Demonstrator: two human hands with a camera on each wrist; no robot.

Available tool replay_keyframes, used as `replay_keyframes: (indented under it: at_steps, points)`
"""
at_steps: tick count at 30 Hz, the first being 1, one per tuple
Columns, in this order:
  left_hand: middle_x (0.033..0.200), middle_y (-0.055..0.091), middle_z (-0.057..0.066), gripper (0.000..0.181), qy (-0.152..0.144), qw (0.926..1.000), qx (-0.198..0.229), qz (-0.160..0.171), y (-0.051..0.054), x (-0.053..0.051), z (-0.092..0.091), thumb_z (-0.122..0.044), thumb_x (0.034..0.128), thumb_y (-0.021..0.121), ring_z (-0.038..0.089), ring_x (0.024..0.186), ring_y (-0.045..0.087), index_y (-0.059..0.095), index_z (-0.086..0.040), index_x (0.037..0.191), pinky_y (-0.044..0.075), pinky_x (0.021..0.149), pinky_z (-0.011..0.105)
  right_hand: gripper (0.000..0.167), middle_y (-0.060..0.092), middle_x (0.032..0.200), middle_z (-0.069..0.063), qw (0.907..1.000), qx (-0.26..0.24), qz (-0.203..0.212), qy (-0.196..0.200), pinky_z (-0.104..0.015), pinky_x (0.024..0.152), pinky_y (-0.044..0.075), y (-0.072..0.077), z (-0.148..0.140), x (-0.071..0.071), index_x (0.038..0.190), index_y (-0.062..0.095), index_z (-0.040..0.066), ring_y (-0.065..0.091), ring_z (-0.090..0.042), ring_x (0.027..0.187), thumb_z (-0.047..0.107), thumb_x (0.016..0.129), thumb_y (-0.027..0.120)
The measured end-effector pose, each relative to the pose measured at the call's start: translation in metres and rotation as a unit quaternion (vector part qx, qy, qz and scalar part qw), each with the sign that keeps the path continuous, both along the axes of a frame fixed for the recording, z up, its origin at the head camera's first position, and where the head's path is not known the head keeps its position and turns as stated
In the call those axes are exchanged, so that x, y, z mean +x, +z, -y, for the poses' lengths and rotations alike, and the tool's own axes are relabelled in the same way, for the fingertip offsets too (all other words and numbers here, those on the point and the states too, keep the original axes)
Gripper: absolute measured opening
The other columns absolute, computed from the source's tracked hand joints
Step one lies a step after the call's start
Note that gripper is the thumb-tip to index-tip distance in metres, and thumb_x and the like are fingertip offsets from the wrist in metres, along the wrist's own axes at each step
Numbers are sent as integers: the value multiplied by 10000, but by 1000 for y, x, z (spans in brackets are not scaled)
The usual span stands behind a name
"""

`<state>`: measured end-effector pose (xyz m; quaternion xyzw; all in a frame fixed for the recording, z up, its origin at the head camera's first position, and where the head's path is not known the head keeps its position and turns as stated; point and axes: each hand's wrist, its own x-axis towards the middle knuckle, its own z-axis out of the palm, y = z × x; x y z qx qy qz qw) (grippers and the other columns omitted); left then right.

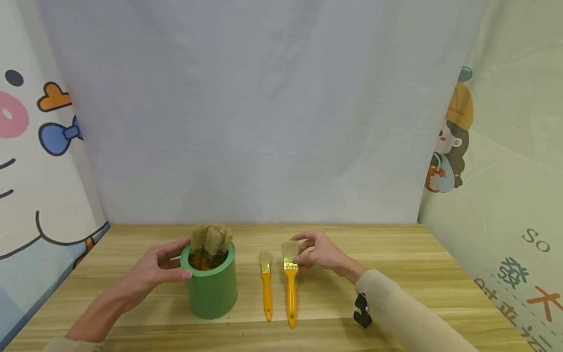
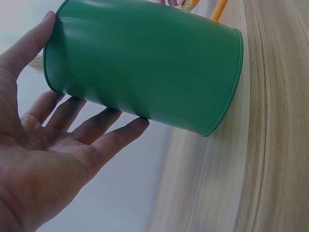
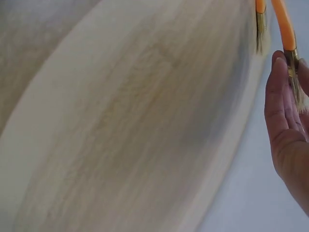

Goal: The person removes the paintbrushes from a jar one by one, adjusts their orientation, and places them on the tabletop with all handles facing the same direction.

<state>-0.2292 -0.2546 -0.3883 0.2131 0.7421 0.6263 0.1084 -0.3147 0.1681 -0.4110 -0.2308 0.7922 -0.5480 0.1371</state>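
Note:
My left hand (image 1: pixel 147 274) holds the green can (image 1: pixel 213 293) at its upper left, thumb at the front of the rim. In the left wrist view the fingers (image 2: pixel 99 124) spread along the can's side (image 2: pixel 145 63). Several bristle brushes (image 1: pixel 212 242) stand in the can, bristles up. My right hand (image 1: pixel 321 253) pinches the wider orange-handled brush (image 1: pixel 292 293) near its metal band; the right wrist view shows that band between thumb and fingers of the hand (image 3: pixel 289 145). A narrower brush (image 1: pixel 267 293) lies just left of it on the table.
The wooden table (image 1: pixel 396 293) ends at a pale hanging cloth (image 1: pixel 264 122) behind. Printed cartoon panels stand at the left (image 1: pixel 48 195) and right (image 1: pixel 497 186). A small black object (image 1: pixel 362 311) is at the right sleeve.

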Motion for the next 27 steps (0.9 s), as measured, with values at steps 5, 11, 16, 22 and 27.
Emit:
replay_keyframes:
  at_steps: [5,11,16,22,27]
  points:
    - [1664,219,318,849,-1,10000,16,-33,0,1,1,-80,1001,693,580,1430,366,171,38,1660,525,977,346,583,700,953,-181,9999,59,87,-4,-479,720,631,-5,2,-5,1454,527,-114,746,-365,745,-52,923,759]
    - [1664,223,317,847,10,10000,27,-25,0,1,1,-80,1000,695,575,1429,373,176,39,1659,527,977,345,544,746,945,-136,9992,352,-86,-164,-394,692,615,-7,4,-9,1396,590,-97,728,-236,758,-21,899,799]
    - [1672,206,308,854,25,10000,-4,16,1,0,0,-88,1000,701,574,1431,371,173,43,1658,528,977,347,509,757,939,-124,9976,558,-293,-272,-360,705,566,-5,5,-10,1356,631,-73,703,-185,828,0,889,820]
    - [1673,196,308,860,-8,10000,5,24,1,0,0,-83,1001,704,574,1432,365,165,46,1658,531,978,344,507,751,903,-118,9967,695,-290,-288,-336,704,534,-8,7,-13,1349,635,-69,679,-177,790,4,886,828]
    - [1669,204,314,861,-16,10000,8,25,0,0,0,-82,1000,705,575,1432,365,163,52,1656,531,980,346,501,760,899,-111,9959,818,-290,-240,-325,743,550,-13,9,-17,1348,635,-70,694,-185,787,8,892,828]
